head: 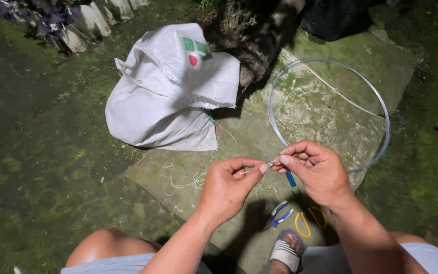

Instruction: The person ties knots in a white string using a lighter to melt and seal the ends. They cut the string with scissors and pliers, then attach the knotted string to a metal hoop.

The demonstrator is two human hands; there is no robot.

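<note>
I see a full white sack (168, 91) on the mossy ground; its contents are hidden. My left hand (226, 187) and right hand (318, 170) both pinch a thin white string (262, 166) between them, above the concrete slab (325, 111).

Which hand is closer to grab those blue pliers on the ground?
Probably the right hand. The blue pliers lie below both hands, nearer its wrist. The left hand is busy pinching the thin line, though the right pinches it too.

Woven white plastic sack (168, 96), matt and creased; clear glossy plastic hoop (330, 114); rough, mossy concrete slab (325, 56) underneath.
</note>
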